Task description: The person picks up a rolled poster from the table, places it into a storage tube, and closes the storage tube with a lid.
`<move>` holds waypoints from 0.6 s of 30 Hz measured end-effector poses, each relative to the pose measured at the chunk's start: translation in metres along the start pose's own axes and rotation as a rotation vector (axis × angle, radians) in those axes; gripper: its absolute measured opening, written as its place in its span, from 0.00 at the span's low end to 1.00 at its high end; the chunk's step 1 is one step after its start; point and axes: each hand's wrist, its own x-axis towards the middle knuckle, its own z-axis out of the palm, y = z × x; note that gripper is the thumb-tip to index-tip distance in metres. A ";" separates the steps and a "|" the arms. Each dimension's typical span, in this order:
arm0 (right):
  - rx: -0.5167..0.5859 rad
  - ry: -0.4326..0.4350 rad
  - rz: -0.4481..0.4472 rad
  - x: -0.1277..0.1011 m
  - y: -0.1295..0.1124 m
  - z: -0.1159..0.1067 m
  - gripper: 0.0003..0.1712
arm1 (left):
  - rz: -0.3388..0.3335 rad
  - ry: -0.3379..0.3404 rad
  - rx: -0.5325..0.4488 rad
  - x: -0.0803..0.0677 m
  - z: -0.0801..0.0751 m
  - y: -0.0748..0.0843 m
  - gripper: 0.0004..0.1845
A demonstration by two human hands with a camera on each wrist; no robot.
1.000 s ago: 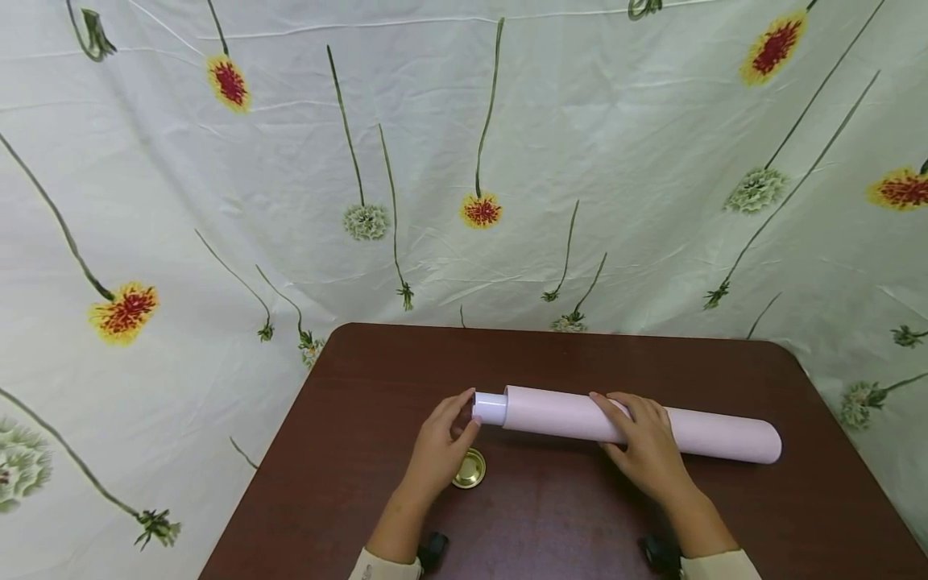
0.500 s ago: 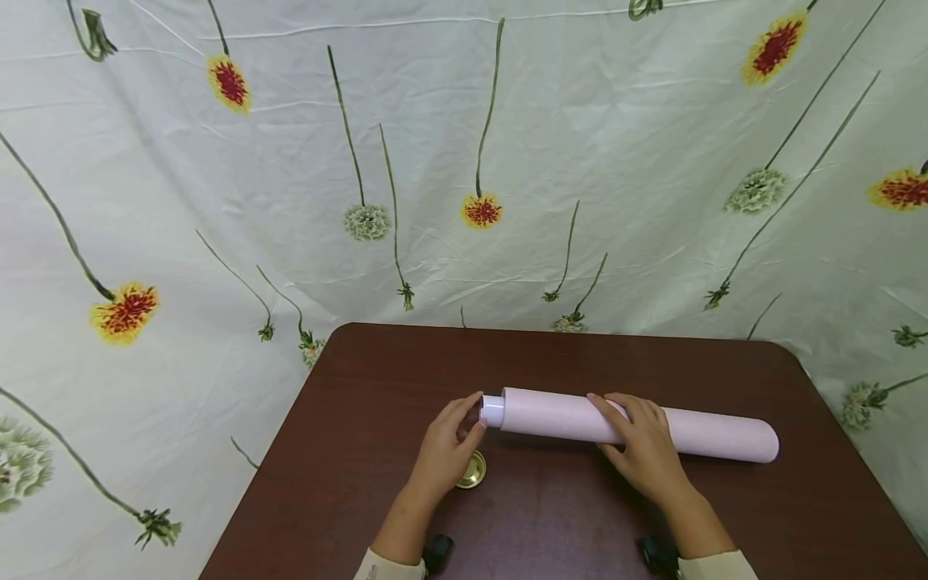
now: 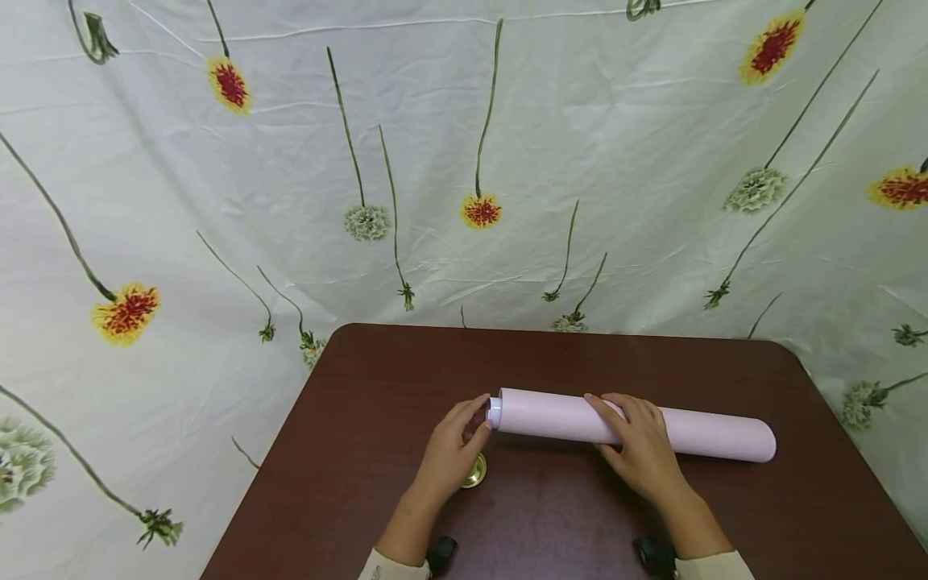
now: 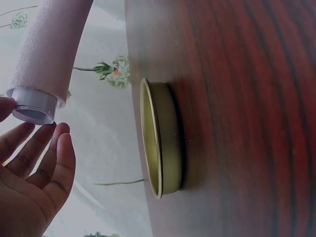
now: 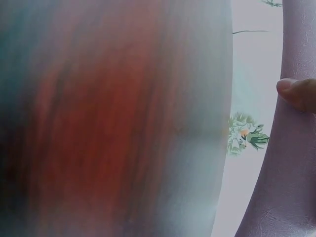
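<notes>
A long pale pink tube [image 3: 696,435] lies across the dark wooden table [image 3: 406,362]. A short white inner end [image 3: 495,412] pokes out of the tube on the left. My left hand [image 3: 464,435] has its fingers nearly straight against that white end [image 4: 32,101], with the thumb touching its side. My right hand [image 3: 631,439] grips the tube's middle from above, fingers curled over it, and my thumb [image 5: 298,93] presses on the tube [image 5: 291,173]. A shallow gold lid [image 3: 474,474] lies flat on the table under my left palm, also seen in the left wrist view [image 4: 160,138].
A white cloth printed with flowers [image 3: 464,161] hangs behind and around the table. The table's far edge [image 3: 551,332] runs close behind the tube. Bare tabletop lies in front of my hands [image 3: 551,515].
The white inner end has slid further into the pink tube under my left fingers, and only a thin rim shows. The tube has shifted slightly left. My right hand kept its grip.
</notes>
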 end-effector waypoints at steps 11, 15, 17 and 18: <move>0.004 -0.002 -0.003 0.000 -0.002 0.001 0.53 | -0.019 -0.055 -0.004 -0.001 0.002 0.002 0.22; 0.007 -0.005 -0.004 -0.001 -0.003 0.002 0.54 | -0.028 -0.056 0.008 -0.001 0.003 0.004 0.24; 0.006 -0.006 -0.002 -0.001 -0.003 0.002 0.54 | -0.026 -0.055 0.017 -0.001 0.003 0.005 0.27; 0.006 -0.005 -0.002 -0.001 -0.003 0.002 0.54 | -0.022 -0.055 0.022 -0.001 0.003 0.005 0.29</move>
